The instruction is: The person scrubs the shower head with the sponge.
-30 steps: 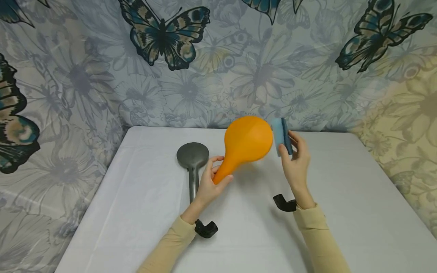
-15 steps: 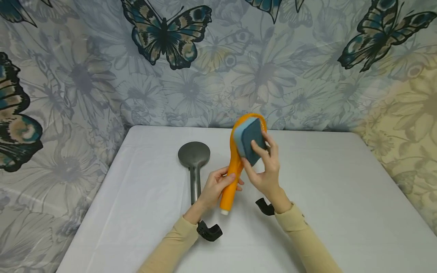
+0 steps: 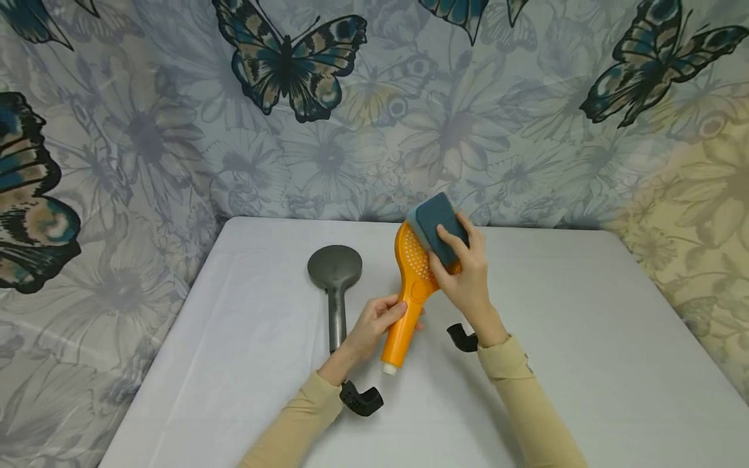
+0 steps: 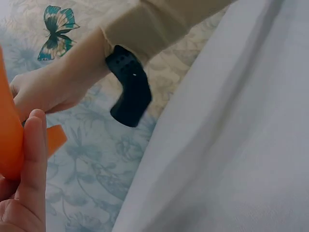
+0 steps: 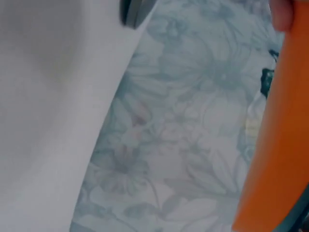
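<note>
An orange shower head is tilted above the table in the head view, its dotted spray face turned up toward me. My left hand grips its handle, thumb across the front, with the white threaded end sticking out below. A blue two-layer sponge lies over the upper right of the spray face, pinched by my right hand. In the left wrist view a left finger lies along the orange shower head. The right wrist view catches the orange shower head at its right edge.
A dark grey shower head lies on the white table, left of my left hand. Butterfly-patterned cloth hangs behind the table's far edge. Black curved mounts project from both wrists.
The orange shower head has turned from its smooth back to its spray face. My right hand brought the sponge leftward onto it, then slid it to the upper right of the face.
</note>
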